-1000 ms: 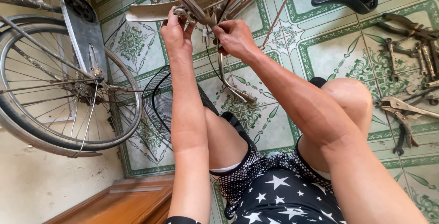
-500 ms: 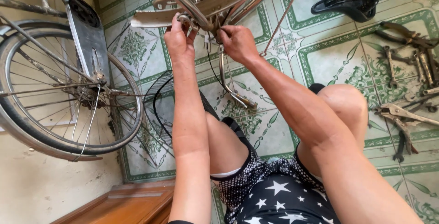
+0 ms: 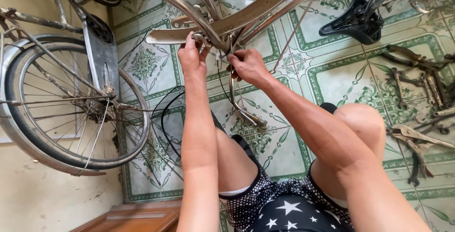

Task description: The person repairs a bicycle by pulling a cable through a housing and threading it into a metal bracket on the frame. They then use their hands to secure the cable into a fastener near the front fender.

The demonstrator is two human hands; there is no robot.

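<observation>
1. Green-and-white patterned floor tiles (image 3: 332, 78) fill the background, seen from above by a seated person whose bare knees show at lower centre and lower right.
2. An upturned bicycle frame (image 3: 256, 12) of bare metal crosses the top centre of the frame; its spoked wheel (image 3: 66, 104) stands at the left against a pale wall.
3. The left hand (image 3: 190, 59), upper centre, has its fingers curled around a small fitting where the frame tubes meet beside a metal mudguard (image 3: 170, 35).
4. The right hand (image 3: 247, 66), just right of it, is clenched on a part at the same joint; what it pinches is too small to tell.
5. A crank arm with a pedal stub (image 3: 241, 106) hangs below the two hands, and a thin black cable (image 3: 166, 118) loops to its left.
6. Doing this step well seems to call for the left hand steadying the fitting while the right works, both kept close to the joint, with the cable clear of the fingers.
7. A black saddle (image 3: 355, 21) lies at upper right; pliers (image 3: 417, 139) and wrenches (image 3: 426, 85) lie at the right edge, within reach.
</observation>
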